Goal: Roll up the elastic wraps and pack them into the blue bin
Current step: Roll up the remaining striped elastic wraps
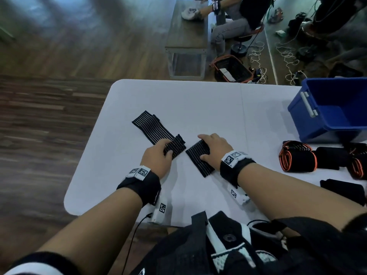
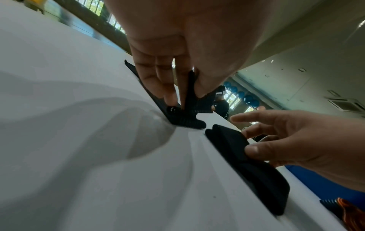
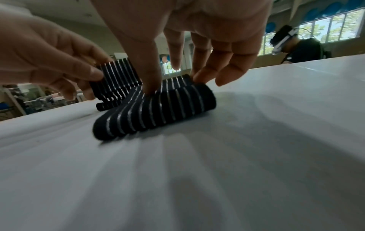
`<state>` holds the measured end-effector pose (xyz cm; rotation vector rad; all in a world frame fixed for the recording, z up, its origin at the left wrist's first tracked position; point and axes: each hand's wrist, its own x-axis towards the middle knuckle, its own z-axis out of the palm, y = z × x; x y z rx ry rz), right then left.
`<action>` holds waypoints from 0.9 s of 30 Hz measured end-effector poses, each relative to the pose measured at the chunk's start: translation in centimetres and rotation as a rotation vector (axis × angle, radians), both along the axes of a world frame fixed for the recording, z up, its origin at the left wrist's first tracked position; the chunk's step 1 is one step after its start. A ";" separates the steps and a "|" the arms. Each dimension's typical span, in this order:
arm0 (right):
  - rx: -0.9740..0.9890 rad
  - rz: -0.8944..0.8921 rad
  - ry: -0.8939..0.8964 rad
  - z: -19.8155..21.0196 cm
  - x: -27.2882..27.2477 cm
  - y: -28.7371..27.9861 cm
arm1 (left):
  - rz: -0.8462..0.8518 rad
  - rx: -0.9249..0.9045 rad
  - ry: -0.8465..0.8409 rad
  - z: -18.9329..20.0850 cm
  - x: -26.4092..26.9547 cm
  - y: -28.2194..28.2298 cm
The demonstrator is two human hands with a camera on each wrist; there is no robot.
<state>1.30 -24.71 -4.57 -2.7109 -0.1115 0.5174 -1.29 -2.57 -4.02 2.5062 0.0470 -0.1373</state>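
The left hand (image 1: 157, 158) is pinching the near end of a long black striped wrap (image 1: 156, 132), its grip closing thumb against fingers on the lifted edge, probably to start the first turn of a roll; the rest is lying flat across the white tabletop (image 1: 198, 108), keeping it straight for rolling; the right hand (image 1: 215, 149) is pressing curled fingertips onto a second folded striped wrap (image 1: 199, 160), seemingly to stop it springing open; the blue bin (image 1: 335, 110) is waiting at the far right, with orange-edged wraps (image 1: 296, 158) lying just in front of it.
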 end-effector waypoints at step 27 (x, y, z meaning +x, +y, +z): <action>1.014 -0.496 0.128 8.0 -0.4 -0.8 | -0.226 -0.158 -0.310 4.8 -1.3 -4.4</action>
